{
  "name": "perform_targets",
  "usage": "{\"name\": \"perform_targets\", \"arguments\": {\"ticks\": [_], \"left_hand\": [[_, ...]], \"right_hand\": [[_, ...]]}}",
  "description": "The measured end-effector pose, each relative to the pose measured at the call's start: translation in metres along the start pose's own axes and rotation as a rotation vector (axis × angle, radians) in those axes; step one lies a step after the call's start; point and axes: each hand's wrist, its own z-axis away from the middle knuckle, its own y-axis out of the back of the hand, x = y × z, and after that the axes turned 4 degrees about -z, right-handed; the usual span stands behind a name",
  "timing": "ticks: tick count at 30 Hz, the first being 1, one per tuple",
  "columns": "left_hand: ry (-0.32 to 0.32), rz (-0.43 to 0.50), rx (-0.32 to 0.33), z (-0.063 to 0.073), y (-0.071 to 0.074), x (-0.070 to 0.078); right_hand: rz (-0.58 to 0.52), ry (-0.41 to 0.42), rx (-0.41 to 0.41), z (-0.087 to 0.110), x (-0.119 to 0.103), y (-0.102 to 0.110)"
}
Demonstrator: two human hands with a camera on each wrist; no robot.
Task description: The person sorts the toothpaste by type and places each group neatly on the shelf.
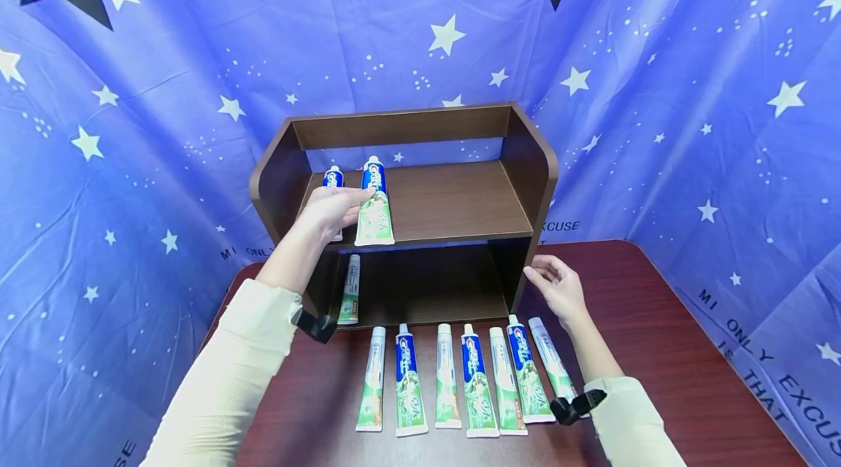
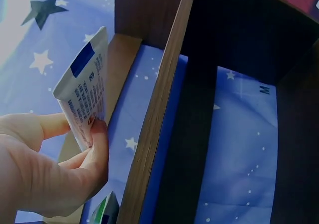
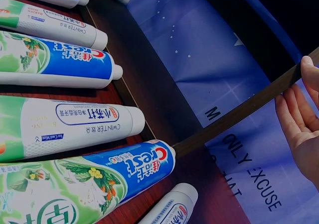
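My left hand (image 1: 331,210) pinches a blue, white and green Crest toothpaste tube (image 1: 377,211) between thumb and fingers, cap end up, at the upper level of a dark brown two-tier shelf (image 1: 460,197). Behind that hand, a similar Crest tube (image 1: 333,177) stands at the upper left, partly hidden. In the left wrist view the held tube (image 2: 82,89) shows its printed back and flat end. At the shelf's right side, my right hand (image 1: 558,288) grips the front edge of the side panel (image 3: 249,104), thumb on one face and fingers on the other.
A white and green toothpaste tube (image 1: 351,288) leans inside the lower level at the left. Several tubes, Crest ones (image 1: 410,383) alternating with white and green ones (image 1: 447,379), lie in a row on the reddish-brown table (image 1: 296,408) before the shelf. Blue star-printed cloth (image 1: 407,14) hangs around.
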Motion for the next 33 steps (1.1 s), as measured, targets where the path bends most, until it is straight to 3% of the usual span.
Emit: {"name": "perform_targets", "arguments": {"ticks": [10, 33], "left_hand": [[0.035, 0.031, 0.011, -0.019, -0.004, 0.000], [0.044, -0.057, 0.021, -0.019, -0.002, -0.002]], "right_hand": [[0.015, -0.021, -0.010, 0.003, 0.000, 0.000], [0.008, -0.004, -0.003, 0.003, 0.001, 0.001]]}}
